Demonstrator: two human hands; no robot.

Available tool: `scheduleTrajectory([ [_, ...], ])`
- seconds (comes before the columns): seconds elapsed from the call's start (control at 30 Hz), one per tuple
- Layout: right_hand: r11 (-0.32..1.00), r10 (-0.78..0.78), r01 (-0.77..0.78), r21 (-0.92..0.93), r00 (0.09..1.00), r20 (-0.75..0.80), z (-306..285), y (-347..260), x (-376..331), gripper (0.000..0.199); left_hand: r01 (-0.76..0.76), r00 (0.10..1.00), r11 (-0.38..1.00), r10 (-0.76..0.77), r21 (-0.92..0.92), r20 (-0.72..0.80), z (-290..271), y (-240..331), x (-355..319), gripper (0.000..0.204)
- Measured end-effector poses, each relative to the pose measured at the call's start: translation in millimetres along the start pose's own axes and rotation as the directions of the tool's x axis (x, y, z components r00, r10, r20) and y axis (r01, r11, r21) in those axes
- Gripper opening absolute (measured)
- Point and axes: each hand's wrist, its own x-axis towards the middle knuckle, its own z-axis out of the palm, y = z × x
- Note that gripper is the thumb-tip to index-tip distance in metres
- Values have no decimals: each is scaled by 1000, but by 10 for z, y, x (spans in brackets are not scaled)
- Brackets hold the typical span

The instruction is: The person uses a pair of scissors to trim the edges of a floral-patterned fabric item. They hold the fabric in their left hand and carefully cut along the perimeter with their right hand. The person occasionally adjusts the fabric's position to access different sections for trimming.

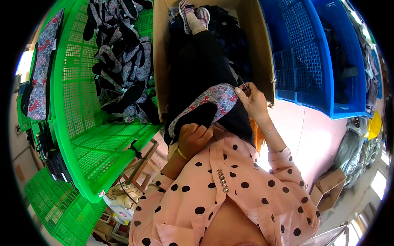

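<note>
Left hand [195, 139] is curled into a fist, gripping the near end of a floral slipper [221, 97], grey with red flowers and a big black patch. Right hand [253, 101] is at the slipper's far end, thumb against its edge, fingers closed on a thin metal tool [242, 82]; exact tool type is hard to tell, mostly covered by the fingers. Slipper sits tilted above the lap, between the two hands, over the black trousers [203, 67].

Containers, left to right:

- Big green crate [88, 174], mesh walls, left of the person. Holds a loose heap of slippers [123, 69], same floral and black, lying at all angles, some overlapping. Heap is toward the crate's right side; bare mesh floor shows at the near end. A long floral piece [41, 69] with a black edge is at the crate's outer left side.
- Second green crate [61, 205], lower left, below the big one. Contents can't be made out.
- Cardboard box [258, 45], straight ahead, flaps up. Dark pieces inside [230, 35], too dim to identify. One leg stretches over it, pink shoes [193, 18] showing near the far end.
- Blue crate [327, 76], right of the box, mesh wall. Dark stuff in its right-hand part, kind unclear.
- Small cardboard box [328, 186], lower right, open, beside grey plastic bags [349, 143].
</note>
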Motion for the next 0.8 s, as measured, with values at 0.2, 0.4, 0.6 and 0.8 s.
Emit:
scheduleTrajectory([
  [0.2,957,26,-103,270,961,275,-23,-13,-50,30,-124,961,977,162,-175,224,-55,-34,-16,14],
  [0.4,887,16,-216,409,898,439,-134,41,-116,20,214,954,902,-111,-375,279,-266,98,129,20],
  [0.6,904,-41,-171,393,879,476,-264,-68,-212,22,275,961,873,-242,-403,130,-273,-188,618,34],
  [0.8,905,-3,-189,382,894,449,-264,-114,-357,25,261,965,818,-219,-513,142,135,-141,649,28],
])
